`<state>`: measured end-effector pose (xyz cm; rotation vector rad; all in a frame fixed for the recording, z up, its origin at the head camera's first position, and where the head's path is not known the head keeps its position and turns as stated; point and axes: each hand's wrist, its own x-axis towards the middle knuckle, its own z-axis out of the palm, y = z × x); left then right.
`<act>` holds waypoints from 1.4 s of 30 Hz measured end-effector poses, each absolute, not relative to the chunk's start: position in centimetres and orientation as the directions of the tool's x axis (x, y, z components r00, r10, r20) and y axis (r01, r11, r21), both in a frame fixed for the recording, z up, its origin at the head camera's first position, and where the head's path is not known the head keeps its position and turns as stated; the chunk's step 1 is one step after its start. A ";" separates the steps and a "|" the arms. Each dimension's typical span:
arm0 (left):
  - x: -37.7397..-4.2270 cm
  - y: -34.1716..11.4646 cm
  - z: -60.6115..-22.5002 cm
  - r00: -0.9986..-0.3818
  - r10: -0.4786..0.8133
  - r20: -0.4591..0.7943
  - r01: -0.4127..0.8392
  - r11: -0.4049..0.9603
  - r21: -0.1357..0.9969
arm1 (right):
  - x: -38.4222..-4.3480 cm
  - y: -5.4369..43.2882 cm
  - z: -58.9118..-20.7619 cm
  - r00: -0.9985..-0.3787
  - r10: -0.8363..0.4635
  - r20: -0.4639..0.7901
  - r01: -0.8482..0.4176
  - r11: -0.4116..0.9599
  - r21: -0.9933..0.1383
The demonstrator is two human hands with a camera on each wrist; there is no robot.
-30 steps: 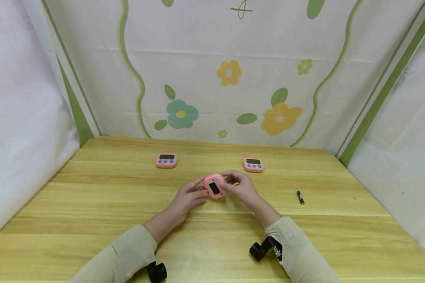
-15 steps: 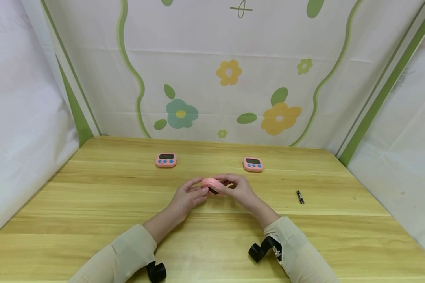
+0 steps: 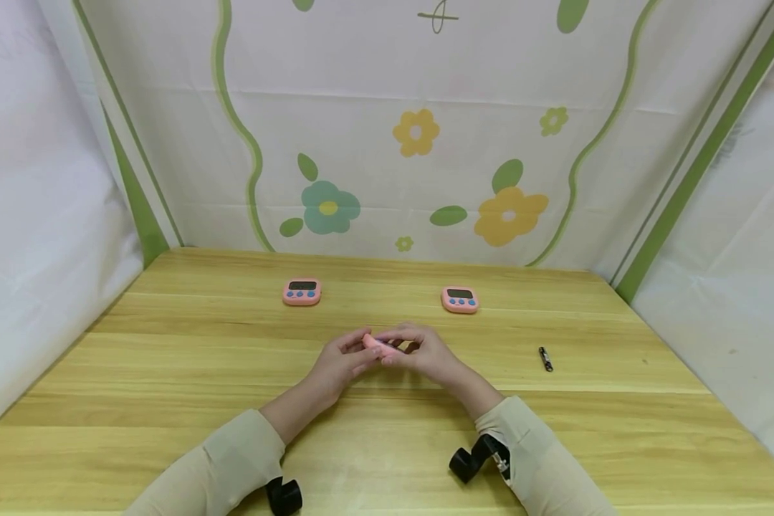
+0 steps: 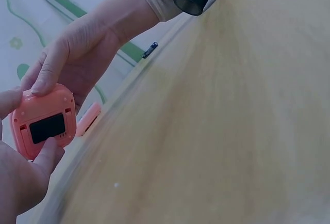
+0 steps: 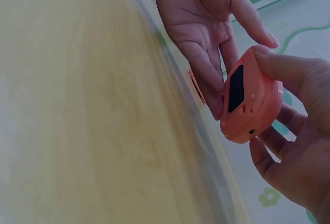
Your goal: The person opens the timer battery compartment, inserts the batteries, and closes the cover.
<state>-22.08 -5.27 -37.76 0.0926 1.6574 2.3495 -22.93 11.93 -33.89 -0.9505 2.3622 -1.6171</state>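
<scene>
A pink digital timer (image 3: 375, 344) is held above the table between both hands, tilted nearly edge-on in the head view. In the left wrist view the back of the timer (image 4: 46, 123) shows, with a black rectangle on it. My left hand (image 3: 335, 367) pinches its left side, the thumb lying against the back. On the opposite side, the thumb and fingers of my right hand (image 3: 431, 356) grip its edge. From the right wrist, the timer (image 5: 255, 100) shows its rounded side and a small dark hole. Its front is mostly hidden.
Two more pink timers with blue buttons lie farther back, one timer (image 3: 302, 292) at left and one timer (image 3: 460, 300) at right. A small dark cylinder, resembling a battery (image 3: 545, 359), lies to the right on the wooden table (image 3: 168, 373). Printed fabric (image 3: 361, 158) hangs behind.
The timer has turned from showing its back to lying nearly edge-on in the head view. My right hand has shifted slightly down with it; the left hand has barely moved.
</scene>
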 end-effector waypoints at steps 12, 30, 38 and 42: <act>-21.9 -5.5 -37.7 -0.967 0.245 -0.065 -0.160 -0.391 0.906 | -22.9 12.1 -33.7 -0.868 -0.484 0.114 -0.303 0.333 -0.893; -22.0 -5.6 -37.9 -0.953 0.300 -0.032 -0.139 -0.342 0.929 | -24.9 13.2 -36.4 -0.891 -0.453 0.044 -0.223 0.349 -0.910; -22.2 -5.8 -38.1 -0.946 0.324 -0.020 -0.119 -0.289 0.950 | -23.0 12.5 -33.6 -0.885 -0.463 0.052 -0.261 0.399 -0.879; -22.2 -5.8 -38.1 -0.942 0.335 -0.013 -0.114 -0.283 0.952 | -23.1 12.7 -33.6 -0.865 -0.497 0.060 -0.290 0.399 -0.870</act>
